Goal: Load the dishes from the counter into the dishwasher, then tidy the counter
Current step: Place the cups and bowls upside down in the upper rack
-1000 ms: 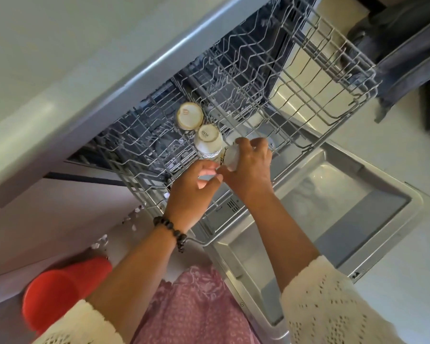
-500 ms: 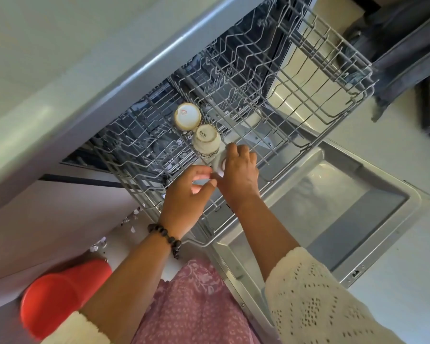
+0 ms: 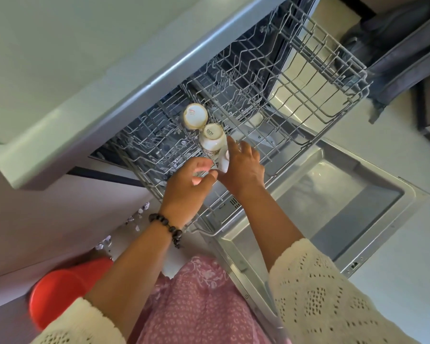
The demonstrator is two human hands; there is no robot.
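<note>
Over pulled-out rack: right hand gripping cup beside upturned "SISTA" cup; left hand loosely curled, holding nothing.

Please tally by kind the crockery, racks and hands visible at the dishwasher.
Upturned cups standing free in the upper rack: 2 (gold-rimmed cup, SISTA cup)
White cup at the right hand: 1
Wire racks: 1 (upper rack)
Hands: 2 (right hand, left hand)
Total: 6

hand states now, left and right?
Left hand: open, fingers loosely curled, holding nothing.
Right hand: holds a white cup in the upper rack, beside two upturned cups.
</note>
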